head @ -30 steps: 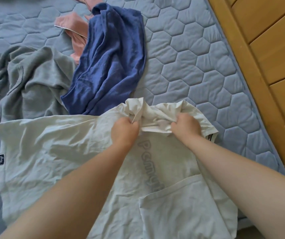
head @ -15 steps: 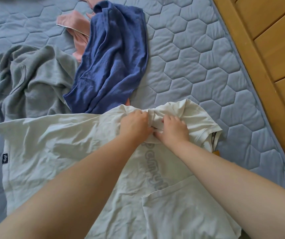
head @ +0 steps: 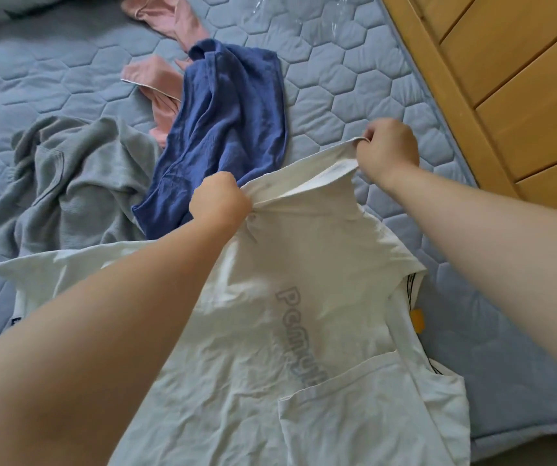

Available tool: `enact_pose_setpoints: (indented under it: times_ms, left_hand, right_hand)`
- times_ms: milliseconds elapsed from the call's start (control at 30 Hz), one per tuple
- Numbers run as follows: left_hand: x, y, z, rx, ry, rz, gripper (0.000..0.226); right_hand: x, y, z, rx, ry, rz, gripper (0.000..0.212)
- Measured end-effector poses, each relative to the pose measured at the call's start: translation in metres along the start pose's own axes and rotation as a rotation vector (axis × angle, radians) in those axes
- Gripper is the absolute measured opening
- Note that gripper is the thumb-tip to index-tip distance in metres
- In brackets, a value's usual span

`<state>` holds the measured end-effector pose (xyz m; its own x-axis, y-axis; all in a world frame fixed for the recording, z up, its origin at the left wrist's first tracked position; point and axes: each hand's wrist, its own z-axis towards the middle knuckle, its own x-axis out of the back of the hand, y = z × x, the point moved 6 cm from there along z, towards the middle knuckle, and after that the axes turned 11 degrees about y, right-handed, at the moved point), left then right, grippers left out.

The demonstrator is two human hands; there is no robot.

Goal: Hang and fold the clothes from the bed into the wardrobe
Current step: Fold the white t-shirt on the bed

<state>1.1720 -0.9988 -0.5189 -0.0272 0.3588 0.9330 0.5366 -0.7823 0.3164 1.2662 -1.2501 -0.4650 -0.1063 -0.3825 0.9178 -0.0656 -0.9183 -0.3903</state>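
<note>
White shirt (head: 304, 297) lies spread across the near part of the bed (head: 354, 79), its far edge lifted off the quilted cover and drawn taut between our two hands. Our left hand (head: 218, 201) is curled into a fist round one end of that banded edge; our right hand (head: 386, 151), held higher and further out, pinches the other end with fingers folded over the cloth. A small yellow tag (head: 416, 319) shows at the shirt's right side.

As for progress, we judge the task to be near its start. Three more pieces lie unfolded beyond the shirt: a blue garment (head: 233, 129) just past our left hand, a grey garment (head: 78, 176) crumpled to its left, and a pink garment (head: 159, 85) partly under the blue one. None of them shows a fold or a hanger. The shirt itself is only being straightened, we think, so folding it is not yet done. Wooden panelling (head: 522, 95) stands beside the bed on the right; whether it belongs to the wardrobe we cannot tell, and no shelf, rail or hanger is in view. What is left, then, is nearly everything: fold or hang this shirt, deal with the other three, and carry all into the wardrobe
</note>
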Motion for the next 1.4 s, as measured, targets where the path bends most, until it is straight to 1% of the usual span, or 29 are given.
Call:
enact_pose_setpoints:
  times_ms: [100,200,233,300,333,367,433,467,500,533,567,600,633,700,767,800,833,933,967,1000,1033,1067,1133,1167,1200,1267,1333,1367,1400]
  left_hand:
    - [-0.008,0.018,-0.004,-0.105,-0.101,-0.013,0.021]
    - [-0.019,0.029,-0.009,-0.075,-0.206,-0.138,0.031]
    - [-0.019,0.029,-0.007,-0.049,-0.188,-0.137,0.026]
    - [-0.009,0.023,0.002,0.011,-0.054,-0.077,0.006]
    - [-0.002,0.019,0.008,0.037,0.019,-0.057,0.007]
    - [0.005,0.015,0.014,0.052,0.067,-0.065,0.01]
    - [0.016,0.011,0.026,0.101,0.082,-0.186,0.012]
    - [0.021,0.011,0.027,0.134,0.061,-0.281,0.016]
    - [0.023,0.014,0.025,0.152,0.03,-0.387,0.022]
    - [0.025,0.018,0.02,0.147,0.007,-0.486,0.026]
    - [0.025,0.021,0.011,0.112,-0.005,-0.546,0.028]
    - [0.024,0.022,0.0,0.059,-0.012,-0.57,0.03]
    - [0.02,0.019,-0.011,0.017,-0.016,-0.58,0.032]
    - [0.009,0.004,-0.04,-0.07,-0.017,-0.562,0.038]
    - [-0.005,-0.014,-0.072,-0.25,0.008,-0.454,0.046]
    - [-0.015,-0.023,-0.088,-0.345,-0.028,-0.384,0.049]
    - [-0.026,-0.032,-0.103,-0.426,-0.096,-0.292,0.048]
    - [-0.048,-0.051,-0.134,-0.665,-0.27,-0.033,0.041]
    - [-0.047,-0.052,-0.14,-0.738,-0.272,-0.016,0.043]
    - [-0.042,-0.051,-0.141,-0.764,-0.225,-0.046,0.045]
    - [-0.036,-0.049,-0.136,-0.74,-0.14,-0.1,0.044]
    - [-0.03,-0.048,-0.128,-0.671,-0.046,-0.149,0.039]
    - [-0.022,-0.046,-0.106,-0.509,0.092,-0.199,0.025]
    - [-0.021,-0.042,-0.095,-0.473,0.128,-0.191,0.018]
    - [-0.022,-0.039,-0.085,-0.468,0.149,-0.16,0.02]
    - [-0.03,-0.035,-0.069,-0.477,0.111,-0.036,0.034]
    - [-0.036,-0.035,-0.057,-0.492,0.082,0.073,0.032]
    - [-0.037,-0.032,-0.054,-0.531,0.075,0.093,0.028]
    - [-0.036,-0.028,-0.052,-0.585,0.069,0.093,0.023]
  right_hand:
    - [0.004,-0.024,0.011,0.063,-0.037,0.05,0.015]
    - [0.003,-0.033,0.013,0.071,-0.073,0.148,0.013]
    - [0.004,-0.034,0.014,0.071,-0.064,0.152,0.011]
    - [0.005,-0.03,0.016,0.084,-0.031,0.07,0.01]
    - [0.004,-0.025,0.017,0.079,-0.05,-0.005,0.009]
    - [0.0,-0.019,0.017,0.056,-0.123,-0.098,0.009]
    - [-0.009,-0.006,0.01,-0.025,-0.318,-0.238,0.014]
    - [-0.008,-0.002,0.008,-0.053,-0.344,-0.263,0.014]
    - [-0.005,-0.001,0.01,-0.055,-0.298,-0.236,0.012]
    - [0.0,0.0,0.013,-0.05,-0.191,-0.148,0.015]
    - [0.006,0.0,0.012,-0.047,-0.071,-0.057,0.021]
    - [0.008,0.0,0.006,-0.047,-0.017,0.022,0.022]
    - [0.007,0.002,-0.003,-0.047,-0.029,0.094,0.02]
    - [-0.005,0.014,-0.029,-0.04,-0.13,0.178,0.018]
    - [-0.01,0.032,-0.059,-0.029,-0.193,0.152,0.02]
    - [-0.013,0.042,-0.074,-0.008,-0.234,0.107,0.021]
    - [-0.019,0.051,-0.089,0.037,-0.314,0.036,0.02]
    - [-0.05,0.077,-0.131,0.178,-0.728,-0.149,0.015]
    - [-0.056,0.083,-0.137,0.158,-0.812,-0.141,0.022]
    - [-0.059,0.085,-0.136,0.114,-0.822,-0.103,0.031]
    - [-0.059,0.085,-0.127,0.057,-0.742,-0.05,0.038]
    - [-0.058,0.085,-0.114,-0.002,-0.603,-0.002,0.04]
    - [-0.056,0.083,-0.091,-0.113,-0.354,0.034,0.036]
    - [-0.057,0.081,-0.083,-0.165,-0.289,0.032,0.033]
    - [-0.061,0.078,-0.077,-0.223,-0.255,0.021,0.032]
    - [-0.072,0.077,-0.07,-0.409,-0.242,0.034,0.042]
    - [-0.086,0.082,-0.071,-0.645,-0.286,0.106,0.056]
    - [-0.093,0.081,-0.072,-0.699,-0.327,0.163,0.048]
    - [-0.099,0.078,-0.069,-0.727,-0.357,0.226,0.034]
